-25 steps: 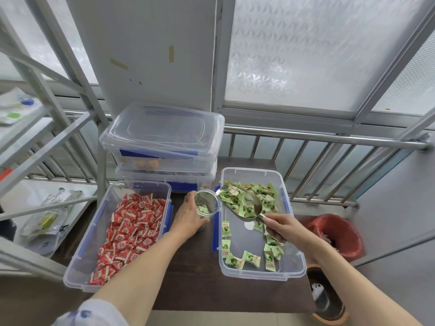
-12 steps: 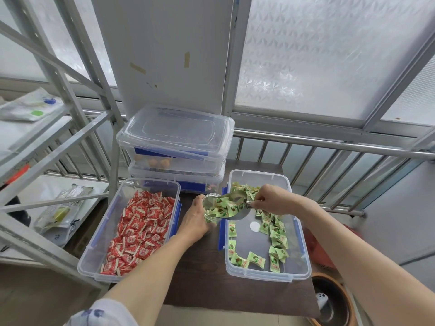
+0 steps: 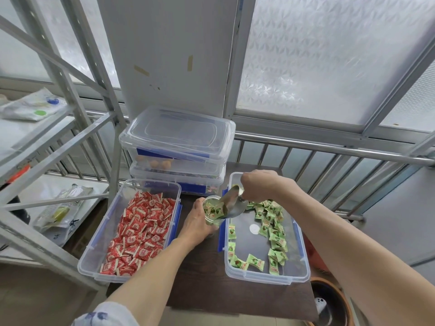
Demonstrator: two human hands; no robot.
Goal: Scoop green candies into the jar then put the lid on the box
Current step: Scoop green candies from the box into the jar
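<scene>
Left hand (image 3: 196,222) was wrapped around the little clear jar (image 3: 213,211), holding it right at the edge of the open box (image 3: 263,277). Right hand (image 3: 257,188) gripped the metal scoop (image 3: 231,203), tipped mouth-down into the jar, green candies (image 3: 273,228) already inside it. Red candies (image 3: 141,231) sat in the other box, well apart.

Green-wrapped candies (image 3: 270,229), each printed with a darker green and red motif, lie in a clear plastic box (image 3: 266,277) with blue side clips, on a dark brown table (image 3: 207,283). A second clear box (image 3: 94,262) holds red wrappers (image 3: 141,231) marked with white. A clear jar (image 3: 213,214) shows green through its wall beneath a silver metal scoop (image 3: 231,203). Behind, frosted window glass (image 3: 317,55) carries a repeating petal-like pattern. A white sleeve (image 3: 103,317) bears blue print.
</scene>
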